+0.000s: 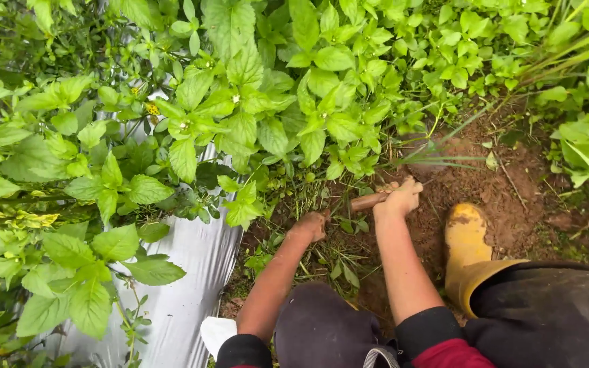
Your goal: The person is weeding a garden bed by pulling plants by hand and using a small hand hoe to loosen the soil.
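The right hand (399, 197) is closed in a fist around a wooden tool handle (368, 201), which runs leftward out of the grip and disappears into the grass and weeds; the working end of the tool is hidden, so its kind cannot be told. The left hand (311, 225) sits just beside the handle's far end, lower and to the left, with its fingers curled down into the weeds (322, 255) at ground level, soiled with dirt; whether it grips a stem or only presses on the plants cannot be told. Both bare forearms reach forward from dark sleeves with a red cuff edge. Just to the right of the right forearm stands a yellow rubber boot (467, 247), smeared with mud, on a patch of bare brown soil (519, 197). A few long grass blades (438, 161) lie across the soil right above the right hand. Dense green leafy plants (240, 102) fill the upper and left parts of the view, and a strip of silver plastic mulch sheet (195, 272) runs along the ground on the left, beside the left arm.
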